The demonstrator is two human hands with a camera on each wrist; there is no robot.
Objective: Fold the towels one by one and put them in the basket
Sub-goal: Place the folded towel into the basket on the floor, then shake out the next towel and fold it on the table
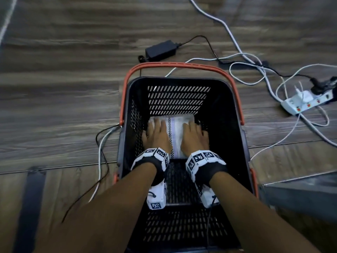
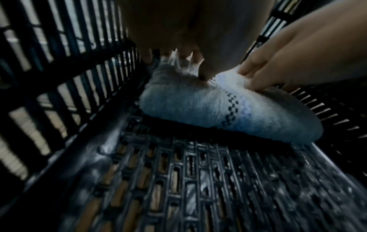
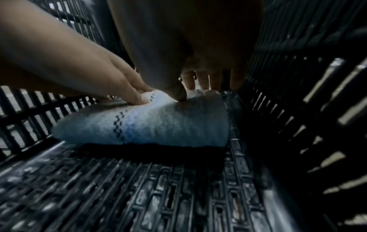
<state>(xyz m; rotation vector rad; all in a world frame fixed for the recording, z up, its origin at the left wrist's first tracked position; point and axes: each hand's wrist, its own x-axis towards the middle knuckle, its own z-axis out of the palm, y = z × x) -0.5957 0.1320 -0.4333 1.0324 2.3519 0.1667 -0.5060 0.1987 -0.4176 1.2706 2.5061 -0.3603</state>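
Note:
A folded white towel (image 1: 176,132) with a dark checked stripe lies at the far end of the black basket's (image 1: 220,114) floor. My left hand (image 1: 156,132) lies flat on the towel's left part and my right hand (image 1: 194,134) on its right part, fingers stretched forward. In the left wrist view the towel (image 2: 198,106) bulges under my left hand (image 2: 178,39), with the right hand (image 2: 298,55) pressing beside it. The right wrist view shows the towel (image 3: 158,124) under my right hand (image 3: 188,47) and left hand (image 3: 69,62). A dark band under the towel's near edge is unclear.
The basket has an orange handle (image 1: 124,99) folded down around its rim and stands on a wooden floor (image 1: 54,88). A black power adapter (image 1: 160,50) lies behind it, a white power strip (image 1: 306,103) with several cables to the right, and more cables (image 1: 102,152) to the left.

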